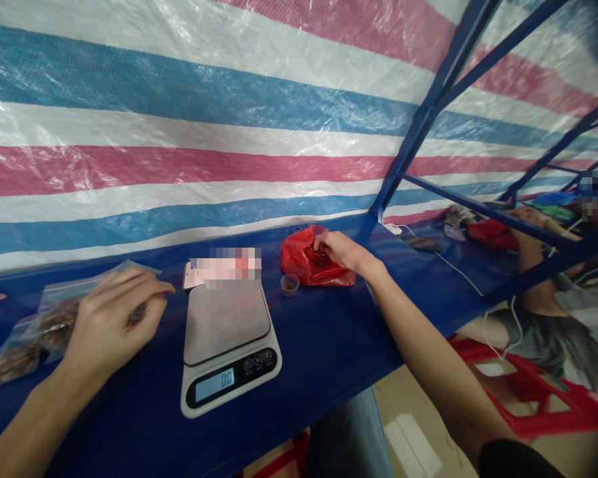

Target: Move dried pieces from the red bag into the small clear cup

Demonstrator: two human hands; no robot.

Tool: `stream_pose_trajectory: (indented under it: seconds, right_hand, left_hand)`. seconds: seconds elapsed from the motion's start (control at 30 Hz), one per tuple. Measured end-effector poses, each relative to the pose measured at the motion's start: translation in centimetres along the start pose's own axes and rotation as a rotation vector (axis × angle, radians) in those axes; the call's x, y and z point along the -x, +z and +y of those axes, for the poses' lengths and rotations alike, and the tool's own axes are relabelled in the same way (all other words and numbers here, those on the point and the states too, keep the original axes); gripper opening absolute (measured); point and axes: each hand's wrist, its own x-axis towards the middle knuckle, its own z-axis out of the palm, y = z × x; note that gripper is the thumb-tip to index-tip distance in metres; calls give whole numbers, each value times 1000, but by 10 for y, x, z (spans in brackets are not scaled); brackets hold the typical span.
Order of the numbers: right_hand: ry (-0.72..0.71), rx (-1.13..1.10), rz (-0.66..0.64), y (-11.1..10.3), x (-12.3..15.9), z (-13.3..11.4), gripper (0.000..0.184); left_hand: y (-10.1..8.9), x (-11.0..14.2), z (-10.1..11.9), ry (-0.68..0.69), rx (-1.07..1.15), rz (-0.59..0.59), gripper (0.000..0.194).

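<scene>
The right hand [339,250] reaches into the mouth of a red plastic bag [311,265], fingers curled together inside the opening; whether they pinch anything cannot be told. At its 8 o'clock stands a small clear cup [289,285] with something dark in the bottom. The left hand [114,318] lies loosely closed on clear zip bags [44,325] of brown material, pinning them to the blue desk [328,345]. Between the hands, a kitchen scale [229,345] sits with its platform bare and its display reading zero. At 3 o'clock, beyond the blue frame [428,113], another person sits. Picking cleanly here likely calls for small pinches and a bag held open
</scene>
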Motion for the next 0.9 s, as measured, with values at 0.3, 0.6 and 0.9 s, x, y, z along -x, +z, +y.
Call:
stream_pose_trajectory:
  seconds: [0.3,0.6,0.9]
  right_hand:
    - [-133,-332,134,-26,6,-41,15]
    - [-380,-413,-110,-12,16,-88,12]
    - [-386,-445,-131,-15,20,-95,10]
  left_hand:
    - [1,5,-1,-23,40,12,17]
    - [3,5,-2,-55,69,1,18]
    - [2,4,-1,-34,70,13,18]
